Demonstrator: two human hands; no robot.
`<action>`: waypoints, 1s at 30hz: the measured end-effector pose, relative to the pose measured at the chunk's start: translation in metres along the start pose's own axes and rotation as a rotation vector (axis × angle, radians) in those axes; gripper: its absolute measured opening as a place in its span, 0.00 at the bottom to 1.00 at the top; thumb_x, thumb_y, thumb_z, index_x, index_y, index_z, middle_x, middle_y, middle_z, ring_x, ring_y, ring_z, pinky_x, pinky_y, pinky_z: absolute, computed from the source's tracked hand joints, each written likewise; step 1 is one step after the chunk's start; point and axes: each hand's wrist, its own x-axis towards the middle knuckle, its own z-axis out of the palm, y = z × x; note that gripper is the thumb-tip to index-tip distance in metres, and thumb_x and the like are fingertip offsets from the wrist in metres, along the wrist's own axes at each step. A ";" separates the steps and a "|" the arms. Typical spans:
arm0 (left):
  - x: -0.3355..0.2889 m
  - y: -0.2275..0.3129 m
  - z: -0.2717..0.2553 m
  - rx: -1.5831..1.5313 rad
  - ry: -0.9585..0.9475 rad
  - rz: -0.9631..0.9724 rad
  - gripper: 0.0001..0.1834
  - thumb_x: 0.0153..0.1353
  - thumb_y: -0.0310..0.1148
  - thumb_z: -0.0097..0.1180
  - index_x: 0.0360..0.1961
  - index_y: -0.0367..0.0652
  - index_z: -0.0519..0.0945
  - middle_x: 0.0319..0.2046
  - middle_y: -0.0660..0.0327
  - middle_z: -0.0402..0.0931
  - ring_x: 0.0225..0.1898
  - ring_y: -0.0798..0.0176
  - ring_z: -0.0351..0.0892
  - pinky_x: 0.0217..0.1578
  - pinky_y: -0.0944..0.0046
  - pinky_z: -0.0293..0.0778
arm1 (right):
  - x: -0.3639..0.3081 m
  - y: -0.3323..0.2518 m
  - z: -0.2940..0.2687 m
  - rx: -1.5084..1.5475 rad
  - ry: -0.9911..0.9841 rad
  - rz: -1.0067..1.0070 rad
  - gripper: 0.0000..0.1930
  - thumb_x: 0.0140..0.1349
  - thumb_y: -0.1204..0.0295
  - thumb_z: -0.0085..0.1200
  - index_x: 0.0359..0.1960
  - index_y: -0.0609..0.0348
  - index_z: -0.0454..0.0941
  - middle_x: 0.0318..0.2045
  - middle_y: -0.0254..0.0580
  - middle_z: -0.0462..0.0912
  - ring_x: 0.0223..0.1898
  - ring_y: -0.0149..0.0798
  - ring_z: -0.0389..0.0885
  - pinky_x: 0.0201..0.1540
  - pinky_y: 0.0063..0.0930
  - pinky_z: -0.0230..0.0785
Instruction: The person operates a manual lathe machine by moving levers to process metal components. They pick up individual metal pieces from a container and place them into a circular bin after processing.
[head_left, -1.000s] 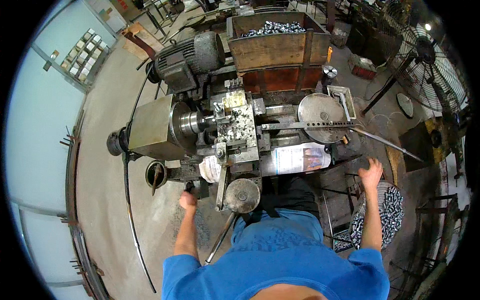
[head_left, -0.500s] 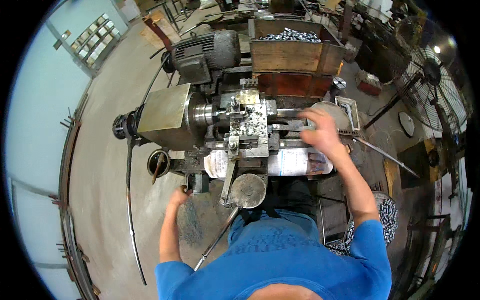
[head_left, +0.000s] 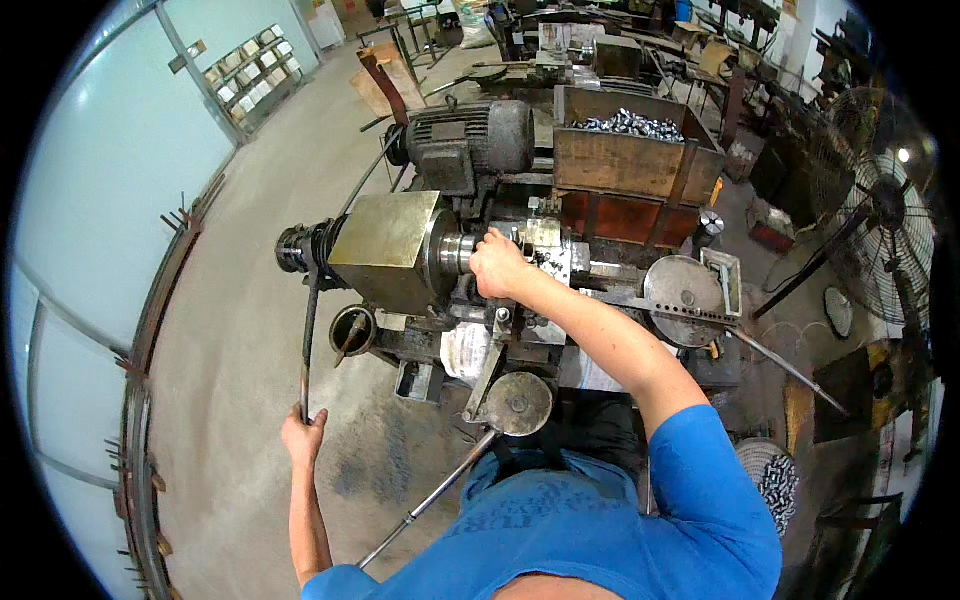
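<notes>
Left of centre, the lever [head_left: 311,350] is gripped by the left hand [head_left: 303,436]; mid-frame, the right hand [head_left: 497,268] is curled beside the chuck [head_left: 454,252], its hold hidden; the lever is best held steady meanwhile.

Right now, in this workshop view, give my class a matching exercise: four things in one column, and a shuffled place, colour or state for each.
1. Left hand
2. Right hand
3. Wooden bin
4. Shirt

A. Blue
B. On the long dark rod
C. Contains shiny metal pieces
D. At the silvery spindle

Pairs: 1-B, 2-D, 3-C, 4-A
</notes>
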 end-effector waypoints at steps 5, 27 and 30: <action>0.010 -0.010 0.011 -0.340 -0.156 -0.080 0.16 0.46 0.34 0.63 0.28 0.33 0.72 0.14 0.55 0.71 0.14 0.61 0.74 0.18 0.61 0.70 | -0.011 0.002 -0.023 -0.040 -0.057 0.027 0.11 0.39 0.67 0.53 0.26 0.53 0.82 0.30 0.44 0.81 0.42 0.45 0.75 0.62 0.41 0.47; 0.023 -0.004 0.014 -0.789 -0.401 -0.130 0.11 0.55 0.28 0.52 0.32 0.28 0.71 0.16 0.55 0.72 0.16 0.62 0.75 0.18 0.63 0.76 | -0.055 0.084 -0.109 0.056 0.144 0.087 0.13 0.32 0.64 0.54 0.18 0.61 0.79 0.23 0.52 0.79 0.30 0.48 0.78 0.34 0.36 0.73; 0.034 0.009 0.021 -0.790 -0.436 -0.111 0.10 0.55 0.28 0.52 0.31 0.28 0.71 0.16 0.55 0.72 0.16 0.62 0.75 0.17 0.62 0.77 | -0.068 0.162 -0.112 -0.049 0.306 0.274 0.14 0.37 0.66 0.55 0.25 0.61 0.80 0.38 0.56 0.77 0.42 0.50 0.74 0.45 0.38 0.69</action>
